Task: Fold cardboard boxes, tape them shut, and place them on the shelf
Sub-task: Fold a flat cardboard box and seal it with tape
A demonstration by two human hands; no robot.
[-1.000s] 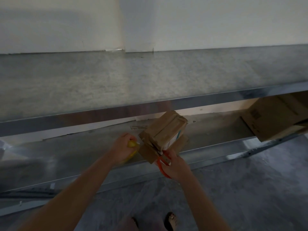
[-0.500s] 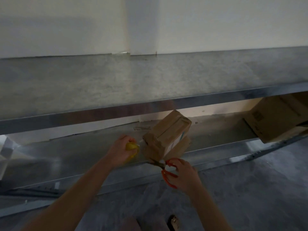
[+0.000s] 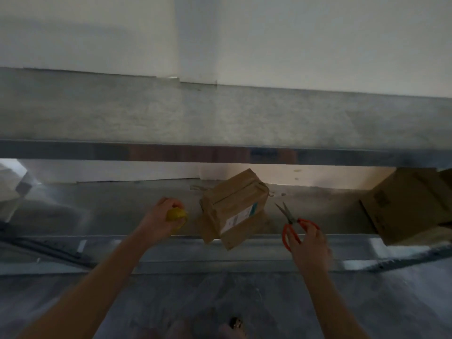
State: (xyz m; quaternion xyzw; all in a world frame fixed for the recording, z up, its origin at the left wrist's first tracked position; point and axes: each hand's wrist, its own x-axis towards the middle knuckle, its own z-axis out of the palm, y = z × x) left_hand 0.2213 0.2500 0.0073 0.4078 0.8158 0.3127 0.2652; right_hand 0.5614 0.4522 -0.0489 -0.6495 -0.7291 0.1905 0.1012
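Note:
A small brown cardboard box [image 3: 234, 206] with a white label sits tilted at the front of the lower metal shelf [image 3: 110, 211], one flap hanging over the edge. My left hand [image 3: 161, 218] grips a yellow tape roll [image 3: 176, 215] just left of the box. Right of the box, my right hand [image 3: 308, 243] holds orange-handled scissors [image 3: 293, 222] with the blades open and pointing up and left. Neither hand touches the box.
A larger cardboard box [image 3: 406, 206] stands on the same shelf at the far right. The upper shelf [image 3: 220, 118] runs across the view above, against a white wall. Grey floor and my foot [image 3: 234, 326] lie below.
My right hand has drawn the scissors away from the box's lower edge to the right, and the blades have opened. The left hand with the tape stays beside the box.

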